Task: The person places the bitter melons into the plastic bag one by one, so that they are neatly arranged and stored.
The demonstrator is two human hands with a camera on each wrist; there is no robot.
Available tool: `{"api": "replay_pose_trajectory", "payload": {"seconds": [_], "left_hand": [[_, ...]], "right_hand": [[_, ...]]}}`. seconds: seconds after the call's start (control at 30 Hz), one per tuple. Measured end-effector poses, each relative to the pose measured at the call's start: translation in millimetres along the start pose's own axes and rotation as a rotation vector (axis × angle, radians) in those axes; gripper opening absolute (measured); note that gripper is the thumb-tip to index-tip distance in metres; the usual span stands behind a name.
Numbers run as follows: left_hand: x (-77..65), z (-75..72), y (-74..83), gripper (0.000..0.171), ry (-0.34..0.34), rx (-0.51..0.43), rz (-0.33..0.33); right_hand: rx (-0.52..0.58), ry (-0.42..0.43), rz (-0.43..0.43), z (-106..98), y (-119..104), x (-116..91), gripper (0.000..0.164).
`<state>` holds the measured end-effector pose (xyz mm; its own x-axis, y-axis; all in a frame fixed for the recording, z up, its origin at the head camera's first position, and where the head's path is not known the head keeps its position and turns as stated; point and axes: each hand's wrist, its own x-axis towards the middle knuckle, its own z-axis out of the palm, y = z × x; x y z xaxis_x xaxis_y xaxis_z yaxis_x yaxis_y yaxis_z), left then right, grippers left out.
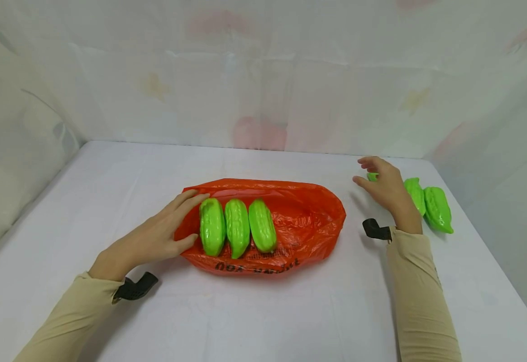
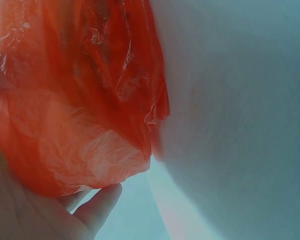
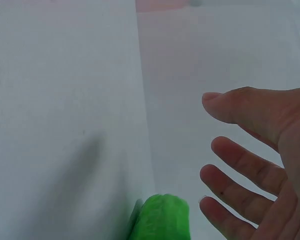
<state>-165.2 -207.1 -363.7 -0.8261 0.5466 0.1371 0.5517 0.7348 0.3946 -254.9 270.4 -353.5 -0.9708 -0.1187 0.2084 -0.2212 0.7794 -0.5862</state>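
Note:
A red plastic bag (image 1: 309,216) lies with its mouth spread wide. Three bright green, ridged gourds sit side by side in its left half: a left one (image 1: 212,226), a middle one (image 1: 238,229) and a right one (image 1: 262,226). My left hand (image 1: 164,234) rests at the bag's left rim, fingers and thumb extended and apart. On the right, my right hand (image 1: 383,183) hovers with spread, slightly bent fingers and holds nothing. Beneath it a green gourd (image 1: 372,176) is mostly hidden; a gourd top (image 3: 162,220) also shows below the fingers in the right wrist view.
Two more green gourds, a nearer one (image 1: 437,208) and one beside it (image 1: 414,193), lie near the right edge of the white table (image 1: 263,322). A pale patterned sheet (image 1: 318,90) stands behind the table. Black devices sit at both wrists.

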Motion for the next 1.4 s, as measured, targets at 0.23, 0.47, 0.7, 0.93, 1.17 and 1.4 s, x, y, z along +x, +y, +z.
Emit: {"api": "replay_pose_trajectory", "payload": {"seconds": [0.23, 0.47, 0.7, 0.93, 1.17, 1.4], "left_hand": [[-0.8, -1.1, 1.3, 0.076, -0.010, 0.006, -0.016], [-0.8, -1.5, 1.9, 0.077, -0.011, 0.002, -0.022], [-0.7, -1.2, 2.1, 0.077, -0.015, 0.002, -0.028], [-0.2, -1.1, 2.1, 0.077, -0.015, 0.007, -0.030], [-0.2, -0.9, 2.4, 0.077, -0.009, 0.015, -0.036], [-0.3, -1.7, 3.1, 0.077, -0.016, 0.010, -0.036]], "right_hand": [[-0.007, 0.022, 0.020, 0, 11, 0, 0.046], [-0.019, 0.046, 0.051, -1, 22, 0, 0.046], [-0.021, 0.063, 0.058, -3, 29, -2, 0.047], [-0.026, 0.098, 0.046, -3, 35, -2, 0.047], [-0.045, 0.089, 0.065, -1, 43, -2, 0.049], [-0.061, 0.057, 0.099, -1, 47, -2, 0.049]]}}
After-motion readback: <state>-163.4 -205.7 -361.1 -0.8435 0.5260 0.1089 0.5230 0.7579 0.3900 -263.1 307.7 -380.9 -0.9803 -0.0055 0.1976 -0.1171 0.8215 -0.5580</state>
